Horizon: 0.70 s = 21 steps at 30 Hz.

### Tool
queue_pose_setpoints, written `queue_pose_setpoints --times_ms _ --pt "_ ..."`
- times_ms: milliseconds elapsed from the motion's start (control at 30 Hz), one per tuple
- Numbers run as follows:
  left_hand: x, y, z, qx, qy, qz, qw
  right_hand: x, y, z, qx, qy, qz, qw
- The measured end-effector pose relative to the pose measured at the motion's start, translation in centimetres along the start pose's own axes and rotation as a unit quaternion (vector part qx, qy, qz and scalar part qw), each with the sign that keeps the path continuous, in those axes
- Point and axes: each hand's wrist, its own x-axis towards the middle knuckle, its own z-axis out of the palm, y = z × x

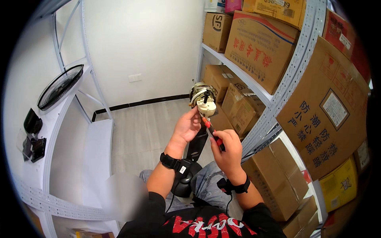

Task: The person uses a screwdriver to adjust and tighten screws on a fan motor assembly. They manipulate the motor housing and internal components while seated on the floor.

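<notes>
In front of me is a bared electric fan motor (197,94) on top of a black fan stand (195,147). A cream plastic housing (207,108) with a black knob (206,96) sits on the motor's near side. My left hand (187,127) is closed at the housing's lower left edge, fingertips pinching it. In my right hand (229,152) is a red and black screwdriver (218,139), its handle gripped between thumb and fingers. The tool slants up and left, its tip end just under the housing. Whether the tip touches a screw cannot be seen.
On the left shelf (59,131) lie a round black fan grille (61,87) and black plastic parts (33,123). A metal rack with cardboard boxes (260,49) stands close on my right. A large carton (323,107) juts toward me. The stand's dark base rises between my knees.
</notes>
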Motion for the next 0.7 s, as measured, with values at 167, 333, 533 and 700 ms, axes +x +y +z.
queue_pose_setpoints --times_ms 167,333,533,700 --pt "-0.3 -0.3 0.3 0.017 0.024 0.006 1.000 -0.2 0.1 -0.4 0.019 0.014 -0.078 0.997" --pt "-0.4 -0.5 -0.8 0.024 -0.007 0.018 1.000 -0.6 0.5 -2.4 0.067 0.047 -0.081 0.993" --pt "-0.2 -0.9 -1.0 0.042 -0.018 0.043 0.998 -0.1 1.4 -2.8 0.159 0.061 -0.006 0.985" --pt "-0.6 -0.4 0.0 0.092 0.019 0.061 0.994 -0.9 2.0 -3.3 0.198 0.030 0.075 0.977"
